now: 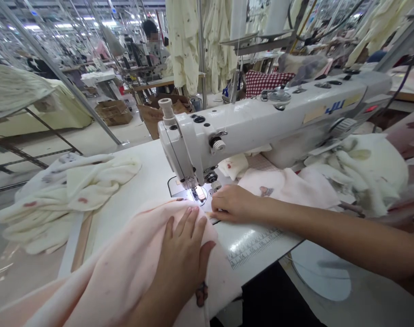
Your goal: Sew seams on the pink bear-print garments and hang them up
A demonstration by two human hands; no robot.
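My left hand (182, 250) lies flat with its fingers spread on a pale pink fleece fabric (111, 268). The fabric reaches up to the lit needle area of a white sewing machine (234, 131). Just right of the presser foot (195, 194), my right hand (236, 203) is closed, low over the machine bed, with its fingers curled. What its fingertips hold, if anything, is hidden. Behind my right wrist, another pale pink fabric piece (285, 184) with a printed motif lies under the machine arm.
Cream printed fabric (80, 181) is heaped on the table's left side. More cream cloth (366, 168) is piled at the right. A printed ruler scale (254, 247) runs along the table's front edge. Cream garments (182, 45) hang behind, and a person (154, 43) is in the background.
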